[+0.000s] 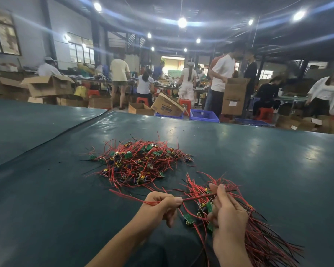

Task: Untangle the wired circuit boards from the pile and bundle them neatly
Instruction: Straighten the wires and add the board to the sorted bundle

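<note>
Pinched in left hand (160, 204): red wire (197, 198), pulled straight toward right hand (228, 212), likely for alignment. Gripped in right hand: gathered bundle (258, 237), held apart from tangled pile (139, 162) lying beyond on table (46, 189).

Factory workshop: workers (222, 74) among open cardboard boxes (50, 86) and blue crates (204, 115).

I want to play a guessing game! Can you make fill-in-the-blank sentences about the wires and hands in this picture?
The right hand grips a bundle while the left hand pinches thin ___ wires.
The small circuit boards in the pile on the table are ___.
The plastic crates beyond the table are ___.
Missing words: red, green, blue.
</note>
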The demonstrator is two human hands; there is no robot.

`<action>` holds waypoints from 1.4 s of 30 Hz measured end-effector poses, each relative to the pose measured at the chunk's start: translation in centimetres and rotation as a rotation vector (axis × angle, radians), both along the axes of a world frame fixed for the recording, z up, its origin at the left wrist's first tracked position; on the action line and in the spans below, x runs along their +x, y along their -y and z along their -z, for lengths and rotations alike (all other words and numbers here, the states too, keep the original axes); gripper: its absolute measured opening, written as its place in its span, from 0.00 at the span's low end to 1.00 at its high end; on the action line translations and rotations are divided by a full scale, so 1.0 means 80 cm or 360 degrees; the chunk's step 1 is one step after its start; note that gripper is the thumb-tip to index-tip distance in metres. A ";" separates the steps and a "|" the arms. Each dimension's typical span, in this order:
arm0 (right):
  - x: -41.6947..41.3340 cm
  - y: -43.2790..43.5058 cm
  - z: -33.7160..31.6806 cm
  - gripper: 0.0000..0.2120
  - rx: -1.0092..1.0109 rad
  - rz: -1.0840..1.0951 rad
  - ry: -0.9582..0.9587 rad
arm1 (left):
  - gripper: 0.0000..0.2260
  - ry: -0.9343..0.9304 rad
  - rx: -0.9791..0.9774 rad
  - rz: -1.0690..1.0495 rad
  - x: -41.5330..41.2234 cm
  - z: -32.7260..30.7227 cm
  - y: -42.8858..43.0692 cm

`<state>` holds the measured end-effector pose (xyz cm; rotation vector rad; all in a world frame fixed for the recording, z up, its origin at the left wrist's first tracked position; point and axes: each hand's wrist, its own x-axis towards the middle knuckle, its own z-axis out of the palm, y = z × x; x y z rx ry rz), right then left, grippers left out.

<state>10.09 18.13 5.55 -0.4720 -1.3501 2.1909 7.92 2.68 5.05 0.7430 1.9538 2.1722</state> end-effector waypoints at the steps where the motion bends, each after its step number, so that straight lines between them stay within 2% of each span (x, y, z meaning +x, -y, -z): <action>1: 0.001 0.000 0.000 0.12 0.0001 0.0040 -0.0002 | 0.18 0.0006 0.0016 -0.0022 0.000 0.001 0.001; 3: 0.003 0.003 0.002 0.13 0.0085 0.0074 -0.0006 | 0.19 0.0074 0.0107 -0.0066 -0.002 0.002 0.003; 5: 0.006 0.012 0.005 0.20 0.0252 -0.0010 -0.0008 | 0.19 0.0174 0.0203 -0.0055 -0.005 0.003 0.006; 9: 0.012 0.046 0.016 0.25 0.0683 -0.0356 -0.0105 | 0.18 0.0319 0.0258 0.0089 -0.002 0.003 0.005; 12: 0.018 0.063 0.023 0.35 0.0820 -0.0701 -0.0144 | 0.18 0.0341 0.0137 0.0185 0.001 0.001 0.007; 16: 0.019 0.055 0.021 0.35 0.0730 -0.0724 -0.0109 | 0.17 0.0352 -0.0014 0.0141 0.002 -0.002 0.006; 18: 0.015 0.050 0.024 0.33 0.0637 -0.0622 -0.0026 | 0.17 0.0369 -0.0061 0.0123 0.001 -0.001 0.006; 21: 0.007 0.043 0.025 0.29 0.0364 -0.0391 0.0183 | 0.13 0.0407 -0.0010 0.0084 -0.002 0.000 0.008; 24: 0.005 0.031 0.017 0.27 -0.0072 -0.0301 0.0261 | 0.10 0.0283 -0.0028 -0.0361 -0.015 0.006 0.012; 27: 0.006 0.023 0.012 0.26 -0.0460 -0.0401 0.0172 | 0.07 0.0009 -0.0291 -0.0930 -0.033 0.017 0.028; 30: 0.008 0.023 0.012 0.27 -0.0672 -0.0508 0.0062 | 0.05 -0.0168 -0.0473 -0.1157 -0.051 0.027 0.048; 36: 0.005 0.028 0.013 0.26 -0.0515 -0.0530 0.0058 | 0.07 -0.0621 -0.0877 -0.1365 -0.104 0.013 0.070; 39: 0.003 0.030 0.015 0.25 -0.0448 -0.0537 0.0100 | 0.08 -0.0773 -0.0795 -0.1554 -0.121 -0.001 0.078; 42: 0.001 0.034 0.018 0.24 -0.0332 -0.0551 0.0134 | 0.10 -0.0715 -0.0774 -0.1792 -0.137 -0.005 0.086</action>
